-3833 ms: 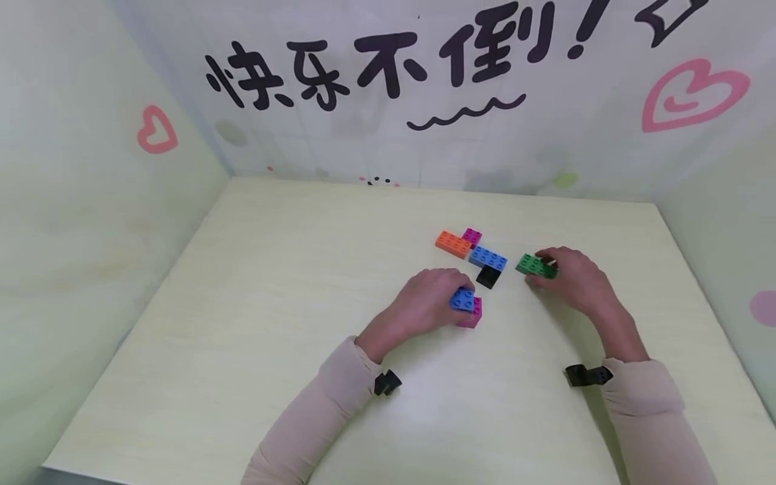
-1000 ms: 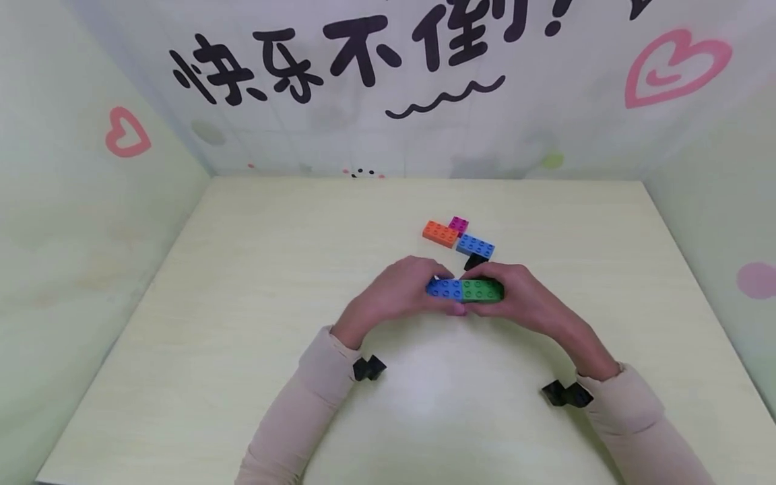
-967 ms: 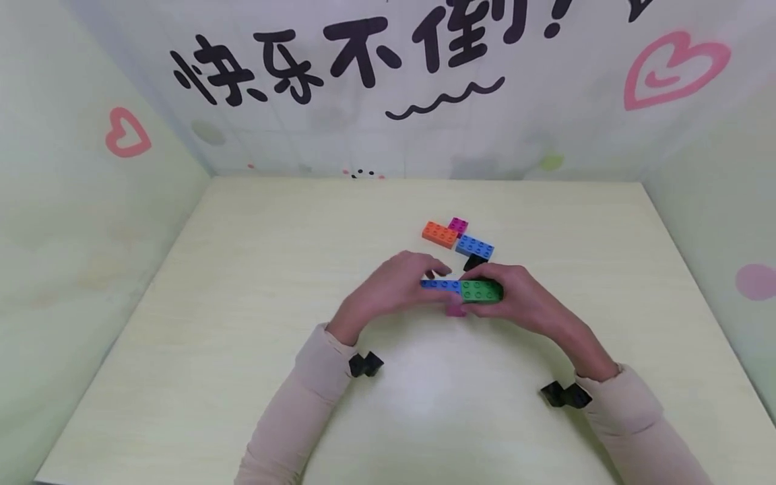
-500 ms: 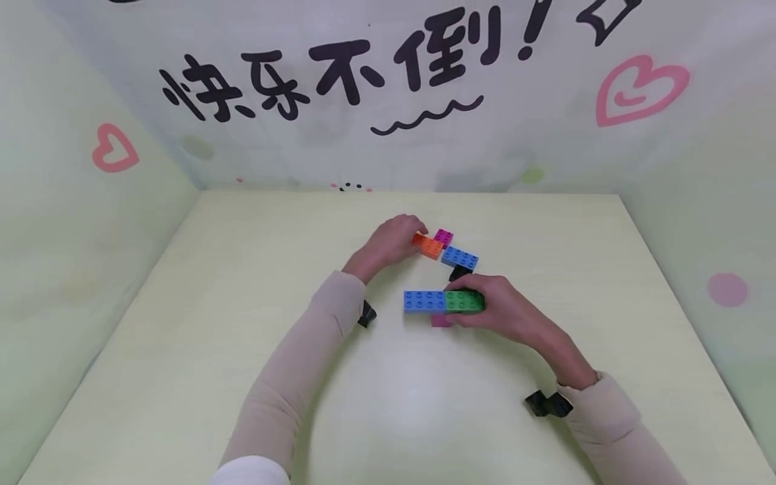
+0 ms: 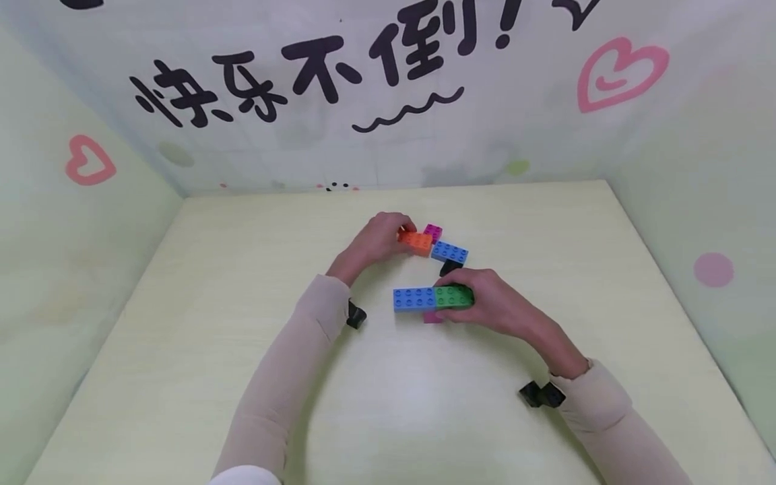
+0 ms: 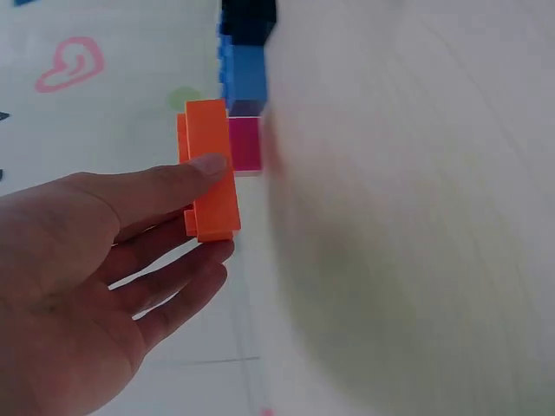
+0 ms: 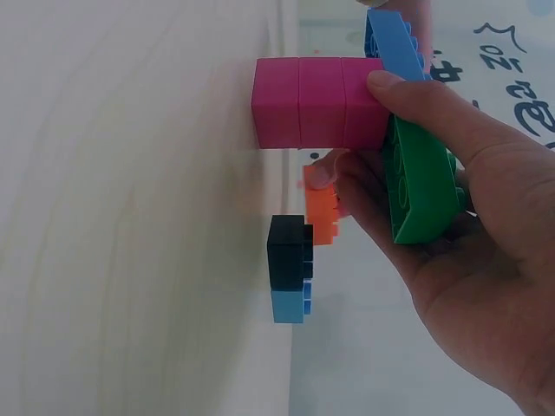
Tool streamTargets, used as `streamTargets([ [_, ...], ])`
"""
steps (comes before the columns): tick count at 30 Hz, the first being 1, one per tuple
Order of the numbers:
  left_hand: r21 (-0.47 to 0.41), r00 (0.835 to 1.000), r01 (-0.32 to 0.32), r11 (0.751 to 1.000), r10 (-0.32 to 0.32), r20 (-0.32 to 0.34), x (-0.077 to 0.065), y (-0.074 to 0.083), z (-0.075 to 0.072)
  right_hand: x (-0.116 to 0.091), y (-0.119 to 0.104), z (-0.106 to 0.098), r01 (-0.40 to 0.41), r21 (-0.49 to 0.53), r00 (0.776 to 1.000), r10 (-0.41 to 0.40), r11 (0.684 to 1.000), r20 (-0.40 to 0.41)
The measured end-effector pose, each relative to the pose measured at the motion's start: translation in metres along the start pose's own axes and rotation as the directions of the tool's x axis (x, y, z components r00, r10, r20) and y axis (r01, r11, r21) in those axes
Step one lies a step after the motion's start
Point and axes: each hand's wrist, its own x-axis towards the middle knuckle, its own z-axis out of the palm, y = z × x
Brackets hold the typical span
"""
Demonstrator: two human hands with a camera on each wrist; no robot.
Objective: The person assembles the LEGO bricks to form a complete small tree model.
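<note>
At the back of the table my left hand (image 5: 383,237) pinches an orange toy brick (image 5: 417,243), thumb on its near side in the left wrist view. My right hand (image 5: 502,304) grips a green brick (image 5: 450,296) between thumb and fingers. A long blue brick (image 5: 414,300) lies end to end with the green one. Both sit across the top of a stack of three pink bricks (image 7: 314,102), forming a T shape. The blue brick juts out leftward over the table. From above, the pink stack is mostly hidden under them.
Just right of the orange brick are a magenta brick (image 5: 432,231) and another blue brick (image 5: 450,252). A black brick (image 5: 449,268) lies close behind my right hand. Printed cloth walls (image 5: 388,155) bound the table (image 5: 388,404) at the back and sides.
My right hand brought the green brick left, beside the blue one on the pink stack. My left hand let go of that blue brick, moved back and took hold of the orange brick.
</note>
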Motion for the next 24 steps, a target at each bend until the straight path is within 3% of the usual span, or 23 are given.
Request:
streamTargets([
  [6, -0.053, 0.998, -0.063, 0.997, 0.062, -0.028, -0.046, 0.029, -0.032, 0.001, -0.002, -0.001, -0.014, -0.013, 1.000, 0.014, 1.000, 0.005],
  [12, -0.063, 0.988, -0.150, 0.987, 0.151, 0.018, -0.089, 0.058, -0.030, 0.000, 0.001, -0.001, -0.021, -0.018, 1.000, 0.022, 1.000, 0.014],
  [18, 0.006, 0.984, -0.178, 0.984, 0.178, 0.022, -0.104, 0.071, -0.016, -0.002, 0.001, 0.001, -0.018, 0.006, 1.000, 0.018, 1.000, 0.006],
  [24, 0.046, 0.978, -0.208, 0.977, 0.209, -0.014, -0.110, 0.071, -0.011, 0.000, -0.001, 0.003, -0.002, 0.017, 1.000, 0.003, 1.000, 0.000],
])
